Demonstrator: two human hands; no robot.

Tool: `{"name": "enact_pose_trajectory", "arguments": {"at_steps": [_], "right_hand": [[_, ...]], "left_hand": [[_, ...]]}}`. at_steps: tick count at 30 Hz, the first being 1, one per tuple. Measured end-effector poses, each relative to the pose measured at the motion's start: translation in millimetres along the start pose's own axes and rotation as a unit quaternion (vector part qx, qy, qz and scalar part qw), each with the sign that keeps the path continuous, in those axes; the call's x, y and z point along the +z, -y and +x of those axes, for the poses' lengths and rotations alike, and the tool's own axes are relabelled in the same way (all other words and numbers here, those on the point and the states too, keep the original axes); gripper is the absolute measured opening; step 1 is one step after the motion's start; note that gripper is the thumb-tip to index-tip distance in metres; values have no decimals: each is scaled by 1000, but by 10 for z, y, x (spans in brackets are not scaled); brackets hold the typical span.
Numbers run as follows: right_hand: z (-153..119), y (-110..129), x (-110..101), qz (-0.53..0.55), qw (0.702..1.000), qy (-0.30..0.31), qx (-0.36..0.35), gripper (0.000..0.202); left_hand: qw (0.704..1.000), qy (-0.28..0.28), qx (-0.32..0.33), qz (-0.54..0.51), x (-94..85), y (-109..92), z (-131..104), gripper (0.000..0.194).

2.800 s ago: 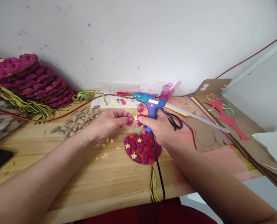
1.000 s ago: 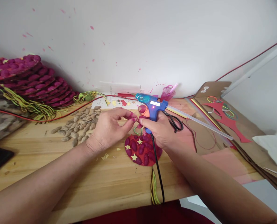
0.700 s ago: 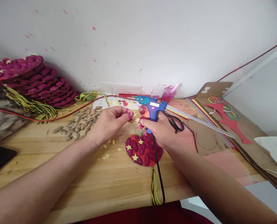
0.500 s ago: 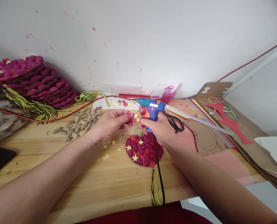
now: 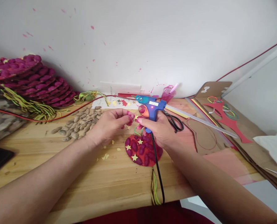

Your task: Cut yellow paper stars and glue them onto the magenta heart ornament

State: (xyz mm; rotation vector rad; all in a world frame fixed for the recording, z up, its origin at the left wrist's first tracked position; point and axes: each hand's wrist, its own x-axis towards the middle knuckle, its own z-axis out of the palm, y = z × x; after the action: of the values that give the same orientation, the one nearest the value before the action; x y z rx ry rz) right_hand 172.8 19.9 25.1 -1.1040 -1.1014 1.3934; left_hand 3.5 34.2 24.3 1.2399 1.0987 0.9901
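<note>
My right hand point(image 5: 158, 126) is wrapped round the handle of a blue glue gun point(image 5: 153, 109), whose nozzle points left. My left hand point(image 5: 118, 122) is closed in a pinch, with a small yellow star point(image 5: 136, 117) at its fingertips, close to my right thumb. Below both hands lies a red round piece point(image 5: 137, 141) covered with purple peanuts and several yellow stars. A yellow and green tassel point(image 5: 154, 189) hangs from its lower edge. The gun's black cord point(image 5: 159, 174) runs down across the piece.
Loose peanuts point(image 5: 82, 123) lie left of my left hand. A stack of purple decorated pieces point(image 5: 42, 81) leans at the back left. Black scissors point(image 5: 175, 123) lie right of the gun, before a pink cup point(image 5: 168, 93). Cardboard point(image 5: 205, 133) and red scraps point(image 5: 231, 124) are on the right.
The glue gun has shifted slightly left. Another yellow star now shows on the table beneath my left fingers. My hands otherwise keep almost the same pose.
</note>
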Motion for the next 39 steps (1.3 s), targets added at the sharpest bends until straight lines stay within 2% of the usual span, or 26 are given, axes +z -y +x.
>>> {"name": "enact_pose_trajectory", "arguments": {"at_steps": [10, 22, 39], "right_hand": [[-12, 19, 22, -22, 1000, -18, 1, 29], [-13, 36, 13, -2, 1000, -11, 21, 38], [-24, 45, 17, -15, 1000, -10, 6, 34]], "left_hand": [[996, 6, 30, 81, -6, -11, -20, 21], [999, -4, 11, 48, -3, -7, -3, 22], [999, 3, 0, 32, -7, -1, 6, 21]]}}
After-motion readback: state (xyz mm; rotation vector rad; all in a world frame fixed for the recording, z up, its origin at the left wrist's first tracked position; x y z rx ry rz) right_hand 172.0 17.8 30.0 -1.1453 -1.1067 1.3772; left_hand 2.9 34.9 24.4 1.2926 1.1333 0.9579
